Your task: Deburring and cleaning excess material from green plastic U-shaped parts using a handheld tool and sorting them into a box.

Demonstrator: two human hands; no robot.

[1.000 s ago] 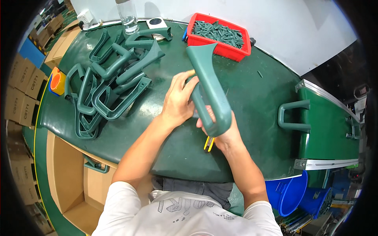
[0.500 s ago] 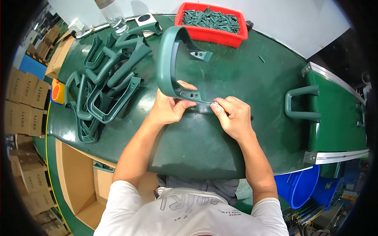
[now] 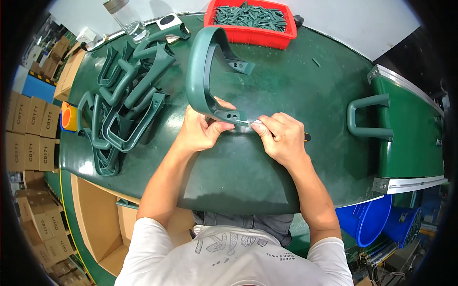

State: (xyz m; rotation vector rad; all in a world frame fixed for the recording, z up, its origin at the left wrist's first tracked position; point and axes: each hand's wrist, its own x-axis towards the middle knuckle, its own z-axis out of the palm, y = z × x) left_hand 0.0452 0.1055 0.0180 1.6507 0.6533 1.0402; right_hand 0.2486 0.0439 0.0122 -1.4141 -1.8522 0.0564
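My left hand (image 3: 202, 131) is closed round the lower end of a green plastic U-shaped handle (image 3: 196, 81), held up over the table. Its curved grip arches away to the far side, and both flat ends, with small holes in them, point right. In my right hand (image 3: 284, 138) is a slim tool with a thin metallic tip; the black and orange end of its grip (image 3: 307, 137) sticks out past the palm. The tip lies at the edge of the handle's lower end, by my thumb. My fingers hide most of the tool.
Several green handles (image 3: 136, 86) lie heaped on the green table (image 3: 229, 181) at left. A red bin (image 3: 255, 36) of small green pieces stands at the back. One handle (image 3: 353, 117) rests near the conveyor (image 3: 410, 128). A glass bottle (image 3: 133, 26) stands at back left, an open carton (image 3: 98, 214) below.
The whole view has shifted slightly. My right hand has turned a little, so the tool's black and orange end now shows beside it. My left hand keeps its hold on the handle.
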